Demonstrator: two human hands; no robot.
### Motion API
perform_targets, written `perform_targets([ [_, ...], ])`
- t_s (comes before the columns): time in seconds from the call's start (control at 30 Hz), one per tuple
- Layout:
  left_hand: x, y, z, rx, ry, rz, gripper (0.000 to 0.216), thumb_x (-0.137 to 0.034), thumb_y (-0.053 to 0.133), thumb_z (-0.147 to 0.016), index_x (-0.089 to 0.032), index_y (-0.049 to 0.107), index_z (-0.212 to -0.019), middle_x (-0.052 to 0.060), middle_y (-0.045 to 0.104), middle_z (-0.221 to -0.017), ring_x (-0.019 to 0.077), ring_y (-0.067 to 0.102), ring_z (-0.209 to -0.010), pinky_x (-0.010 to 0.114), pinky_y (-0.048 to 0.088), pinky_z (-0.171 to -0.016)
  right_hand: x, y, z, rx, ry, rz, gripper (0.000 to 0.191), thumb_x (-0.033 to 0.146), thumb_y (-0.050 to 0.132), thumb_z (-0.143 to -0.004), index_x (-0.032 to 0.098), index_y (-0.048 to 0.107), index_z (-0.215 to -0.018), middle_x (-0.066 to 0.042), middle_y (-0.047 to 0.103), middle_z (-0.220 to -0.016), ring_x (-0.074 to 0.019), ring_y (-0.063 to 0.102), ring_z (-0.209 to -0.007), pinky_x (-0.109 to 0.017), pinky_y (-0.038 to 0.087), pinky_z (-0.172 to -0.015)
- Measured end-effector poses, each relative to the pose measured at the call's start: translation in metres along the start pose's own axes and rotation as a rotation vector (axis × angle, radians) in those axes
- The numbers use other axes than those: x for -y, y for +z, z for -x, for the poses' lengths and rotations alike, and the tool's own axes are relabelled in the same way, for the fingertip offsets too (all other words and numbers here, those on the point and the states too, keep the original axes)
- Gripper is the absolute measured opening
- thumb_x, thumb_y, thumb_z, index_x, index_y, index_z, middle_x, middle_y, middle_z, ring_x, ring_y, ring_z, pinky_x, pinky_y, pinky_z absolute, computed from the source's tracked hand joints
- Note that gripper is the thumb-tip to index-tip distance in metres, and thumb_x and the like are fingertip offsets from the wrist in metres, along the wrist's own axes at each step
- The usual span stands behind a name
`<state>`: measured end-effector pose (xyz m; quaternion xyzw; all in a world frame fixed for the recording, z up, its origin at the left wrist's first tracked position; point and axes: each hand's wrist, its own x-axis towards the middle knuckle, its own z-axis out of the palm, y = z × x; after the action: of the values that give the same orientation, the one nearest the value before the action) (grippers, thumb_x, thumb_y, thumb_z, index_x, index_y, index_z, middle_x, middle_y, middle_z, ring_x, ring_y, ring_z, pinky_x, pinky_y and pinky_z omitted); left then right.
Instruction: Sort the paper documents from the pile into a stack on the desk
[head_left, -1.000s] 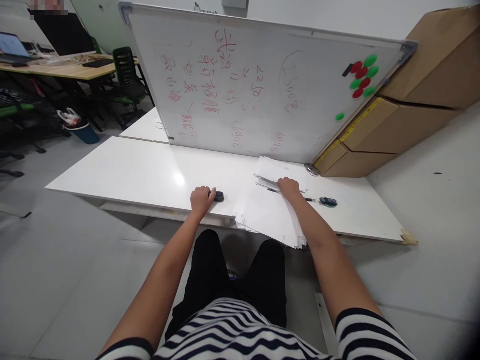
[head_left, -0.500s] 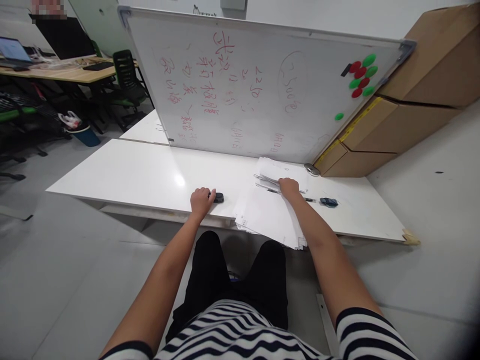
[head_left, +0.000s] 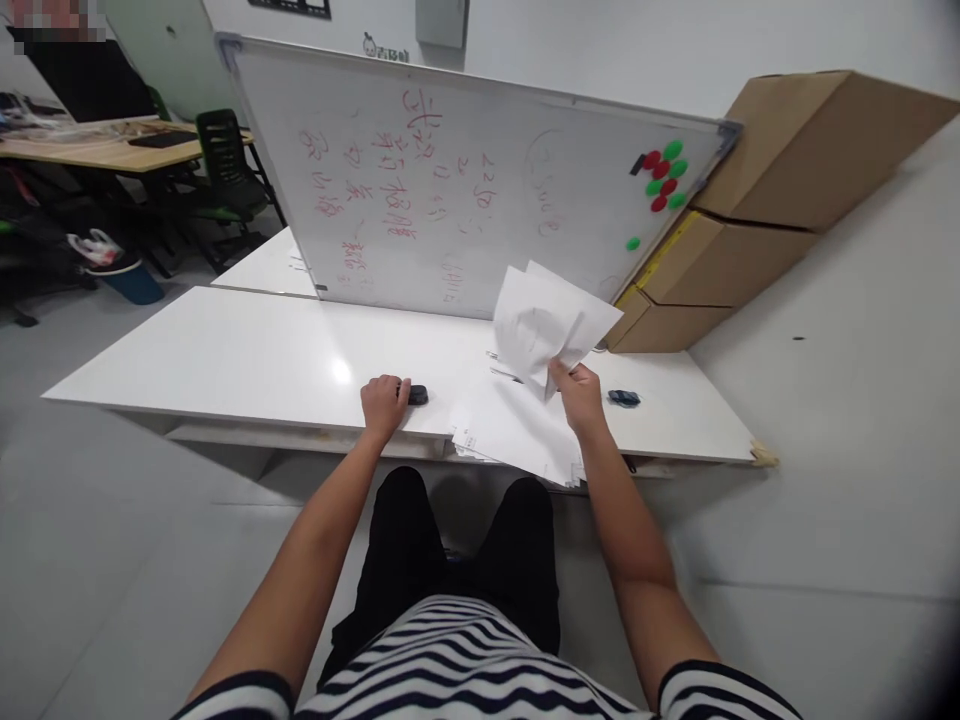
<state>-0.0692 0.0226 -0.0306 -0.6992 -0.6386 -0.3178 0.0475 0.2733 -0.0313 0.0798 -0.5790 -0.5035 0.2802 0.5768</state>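
Note:
My right hand (head_left: 581,395) pinches a few white paper sheets (head_left: 551,315) by their lower edge. They stand tilted up above the table, bent and fanned apart. Under them lies a stack of papers (head_left: 506,430) that overhangs the table's front edge. To the left, my left hand (head_left: 384,405) rests on the tabletop with its fingers curled over a small black stapler (head_left: 418,395), partly covered by the hand. A dark crumpled item (head_left: 624,398) lies right of my right hand. Pens (head_left: 506,374) show partly beside the raised sheets.
A whiteboard (head_left: 360,200) with red writing and round magnets leans upright along the back of the white table (head_left: 187,350). Cardboard boxes (head_left: 780,160) are stacked at the right against the wall. Further left are a chair (head_left: 225,170), a desk and a blue bin (head_left: 135,284).
My right hand has lifted a few sheets off the table and tilted them upright. My left hand has stayed at the stapler. The view has turned slightly right.

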Motion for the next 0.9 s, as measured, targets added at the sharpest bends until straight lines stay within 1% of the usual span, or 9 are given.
perform_targets([
  [0.1,-0.009,-0.013,0.000,-0.120,0.030,0.144,0.041,-0.047,0.033,-0.094,-0.018,0.061,-0.103,0.014,0.061,-0.116,0.0298,0.049,-0.116,0.049,0.027,-0.100,0.015,-0.004,0.038,0.155,0.071,-0.356,0.038,0.051,0.075,-0.070,0.021,0.072,-0.093,-0.002,0.073,-0.086,-0.0213,0.065,-0.087,-0.035,0.049,-0.084],
  [0.2,-0.037,-0.040,0.001,-0.192,0.061,0.484,0.053,-0.056,0.025,-0.094,-0.018,0.059,-0.110,0.015,0.058,-0.121,0.0284,0.048,-0.120,0.050,0.029,-0.104,0.025,-0.010,0.066,0.307,0.148,-0.454,0.033,0.047,0.077,-0.070,0.023,0.074,-0.092,-0.002,0.073,-0.089,-0.0230,0.065,-0.093,-0.039,0.048,-0.091],
  [0.23,-0.051,-0.052,0.002,-0.167,0.066,0.649,0.058,-0.059,0.022,-0.093,-0.018,0.058,-0.112,0.015,0.059,-0.118,0.0269,0.052,-0.115,0.047,0.035,-0.101,0.026,-0.012,0.072,0.353,0.173,-0.458,0.032,0.047,0.076,-0.070,0.023,0.074,-0.092,-0.002,0.074,-0.091,-0.0237,0.065,-0.095,-0.040,0.047,-0.092],
  [0.3,-0.080,-0.078,0.007,0.006,0.073,0.977,0.061,-0.064,0.022,-0.091,-0.019,0.056,-0.116,0.014,0.062,-0.113,0.0238,0.059,-0.104,0.042,0.045,-0.091,0.026,-0.016,0.083,0.414,0.214,-0.439,0.032,0.047,0.076,-0.070,0.022,0.075,-0.091,-0.002,0.074,-0.091,-0.0252,0.064,-0.097,-0.042,0.046,-0.095],
  [0.37,-0.107,-0.101,0.013,0.217,0.058,1.131,0.051,-0.061,0.048,-0.085,-0.020,0.057,-0.115,0.010,0.064,-0.109,0.0215,0.061,-0.098,0.036,0.049,-0.085,0.026,-0.020,0.089,0.441,0.239,-0.393,0.034,0.048,0.075,-0.070,0.022,0.075,-0.091,-0.003,0.074,-0.090,-0.0267,0.064,-0.099,-0.044,0.046,-0.096],
  [0.47,-0.132,-0.119,0.018,0.283,-0.065,1.182,0.036,-0.051,0.067,-0.077,-0.021,0.060,-0.095,0.003,0.066,-0.089,0.0167,0.061,-0.082,0.029,0.049,-0.072,0.030,-0.024,0.095,0.422,0.221,-0.347,0.040,0.052,0.072,-0.073,0.023,0.073,-0.100,-0.003,0.074,-0.098,-0.0269,0.063,-0.103,-0.044,0.046,-0.097],
  [0.63,-0.143,-0.113,0.018,0.168,-0.215,1.085,0.033,-0.048,0.070,-0.074,-0.020,0.054,-0.070,-0.002,0.058,-0.066,0.0120,0.052,-0.061,0.025,0.040,-0.056,0.048,-0.024,0.104,0.315,0.061,-0.287,0.051,0.056,0.056,-0.085,0.026,0.056,-0.127,-0.005,0.065,-0.122,-0.0233,0.058,-0.115,-0.040,0.044,-0.100],
  [0.8,-0.151,-0.109,0.023,0.178,-0.148,1.004,0.032,-0.048,0.067,-0.077,-0.020,0.055,-0.068,-0.002,0.057,-0.064,0.0122,0.051,-0.060,0.026,0.038,-0.055,0.048,-0.018,0.110,0.167,0.025,-0.110,0.046,0.050,0.057,-0.086,0.026,0.053,-0.126,-0.005,0.064,-0.122,-0.0237,0.057,-0.114,-0.039,0.044,-0.099],
  [0.9,-0.156,-0.111,0.023,0.250,-0.123,1.126,0.028,-0.046,0.068,-0.076,-0.020,0.060,-0.080,0.001,0.065,-0.079,0.0153,0.060,-0.073,0.027,0.046,-0.064,0.043,-0.017,0.110,0.132,0.039,-0.091,0.041,0.047,0.058,-0.086,0.024,0.055,-0.119,-0.005,0.067,-0.114,-0.0240,0.060,-0.107,-0.039,0.047,-0.092],
])
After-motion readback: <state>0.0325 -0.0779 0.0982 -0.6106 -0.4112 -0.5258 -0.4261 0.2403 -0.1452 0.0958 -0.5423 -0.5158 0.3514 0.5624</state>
